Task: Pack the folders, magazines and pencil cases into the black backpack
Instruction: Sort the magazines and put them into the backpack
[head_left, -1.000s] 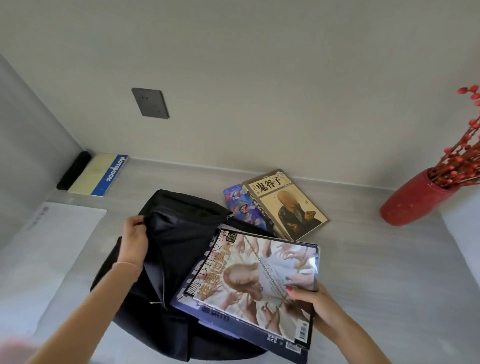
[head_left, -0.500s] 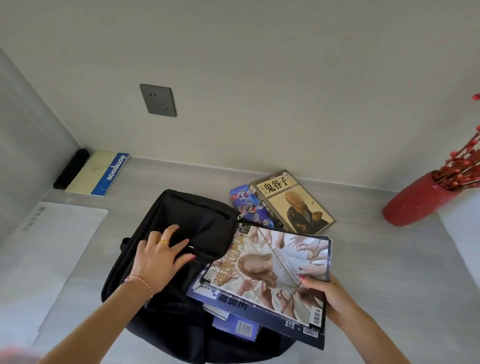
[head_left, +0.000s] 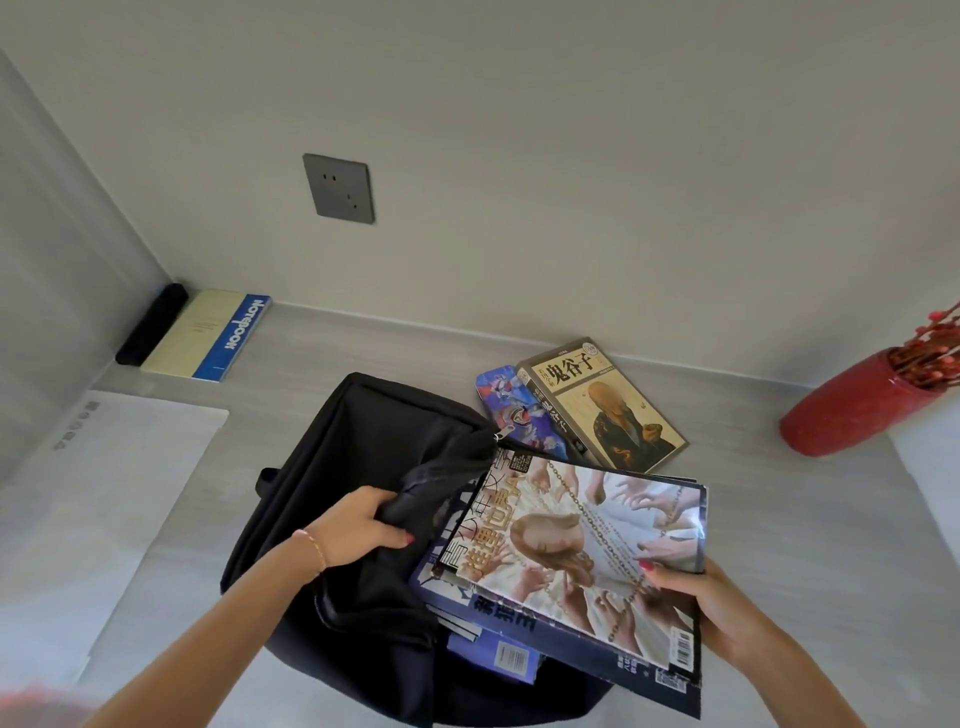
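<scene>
Magazines (head_left: 582, 551) gripped by right hand (head_left: 711, 608); left hand (head_left: 358, 530) clutches backpack (head_left: 343, 457) flap.

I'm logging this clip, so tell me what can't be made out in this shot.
Head view only:
- Backpack interior: hidden by its flap and the left hand.
- Lower magazines: covered by the top one.
- Pencil case: partly under the book.
- Vase branches: cut off at the right edge.
</scene>
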